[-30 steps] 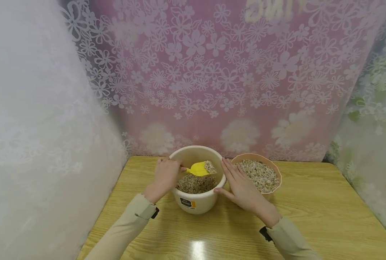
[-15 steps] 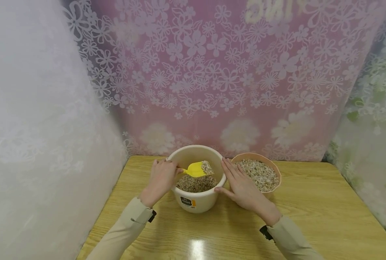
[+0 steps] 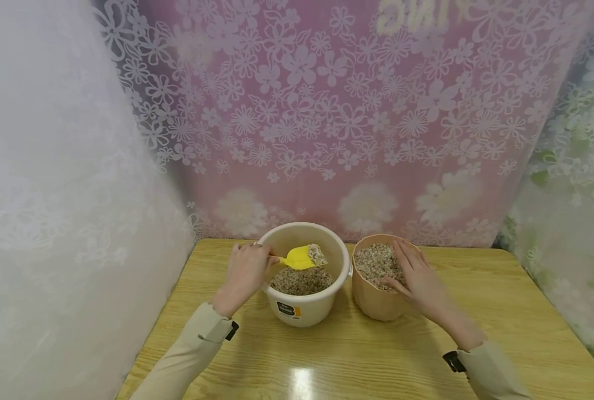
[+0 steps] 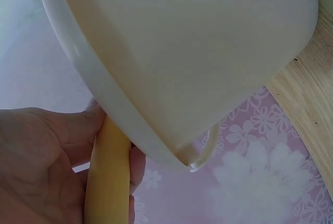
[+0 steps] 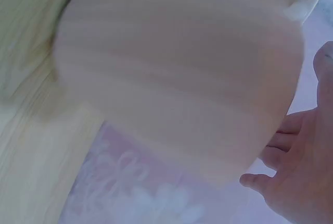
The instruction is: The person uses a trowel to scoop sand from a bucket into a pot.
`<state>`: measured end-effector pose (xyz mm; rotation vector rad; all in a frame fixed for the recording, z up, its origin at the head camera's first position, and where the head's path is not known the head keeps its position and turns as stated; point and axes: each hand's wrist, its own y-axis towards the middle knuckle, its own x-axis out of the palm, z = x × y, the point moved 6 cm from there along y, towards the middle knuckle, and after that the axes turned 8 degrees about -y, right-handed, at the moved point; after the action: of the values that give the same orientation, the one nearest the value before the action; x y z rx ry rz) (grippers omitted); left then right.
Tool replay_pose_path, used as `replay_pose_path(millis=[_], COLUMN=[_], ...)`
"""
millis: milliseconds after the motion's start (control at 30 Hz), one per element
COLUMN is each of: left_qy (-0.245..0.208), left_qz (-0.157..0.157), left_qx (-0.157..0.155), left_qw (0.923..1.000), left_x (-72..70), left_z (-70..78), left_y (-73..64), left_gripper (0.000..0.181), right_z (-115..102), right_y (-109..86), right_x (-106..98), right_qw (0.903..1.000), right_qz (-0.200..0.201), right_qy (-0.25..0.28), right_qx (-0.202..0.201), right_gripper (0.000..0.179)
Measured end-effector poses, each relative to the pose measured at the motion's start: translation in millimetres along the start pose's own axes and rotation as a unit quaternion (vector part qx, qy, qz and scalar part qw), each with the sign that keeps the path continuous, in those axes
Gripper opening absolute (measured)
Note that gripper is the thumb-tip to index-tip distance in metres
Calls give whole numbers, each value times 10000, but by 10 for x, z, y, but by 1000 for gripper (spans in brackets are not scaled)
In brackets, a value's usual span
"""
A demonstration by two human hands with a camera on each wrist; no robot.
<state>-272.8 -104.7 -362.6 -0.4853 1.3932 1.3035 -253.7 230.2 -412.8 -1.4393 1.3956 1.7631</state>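
Observation:
My left hand [image 3: 241,275] grips the handle of a yellow toy shovel [image 3: 298,258], whose blade carries pale gravel over the white bucket [image 3: 307,311]. Brownish gravel [image 3: 302,281] covers the bucket's bottom. In the left wrist view the yellow handle [image 4: 108,182] runs between thumb and fingers, right by the bucket's rim. To the bucket's right stands a peach-coloured pot [image 3: 377,303], nearly full of pale gravel [image 3: 379,261]. My right hand [image 3: 422,283] lies at the pot's right rim, fingers extended; the right wrist view shows its fingertips along the pot's wall [image 5: 177,78].
Both containers stand close together towards the back of a wooden table [image 3: 477,311]. Behind it hangs a pink floral curtain [image 3: 302,139], with pale hangings [image 3: 66,222] along the left and right sides. The bucket has a looped handle [image 4: 209,146].
My right hand has left the bucket's rim and moved right onto the peach pot, which has shifted left towards the bucket. The left hand and loaded shovel have drifted slightly left.

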Motion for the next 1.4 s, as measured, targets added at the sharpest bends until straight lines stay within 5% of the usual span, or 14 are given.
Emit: replay_pose_path(millis=[400,733,1000,1400], left_qy=[27,-51,97,570], left_qz=[147,-411,-691,-1392], left_qx=[193,33,125,224], left_qw=[9997,9991,9975,9884], left_x=[-98,-145,-81,230], left_z=[102,362,693,1101], left_y=[46,221,355,581], left_gripper=[18,22,25,20], right_z=[437,466,465,477], right_y=[-323,-376,-375,-379], right_x=[36,71,73,90], right_qw=[9925,9912,9913,9910], right_qz=[-957,-983,-955,-962], right_qy=[267,458,526,548], right_qx=[718,754,735,754], right_gripper=[97,94,95,94])
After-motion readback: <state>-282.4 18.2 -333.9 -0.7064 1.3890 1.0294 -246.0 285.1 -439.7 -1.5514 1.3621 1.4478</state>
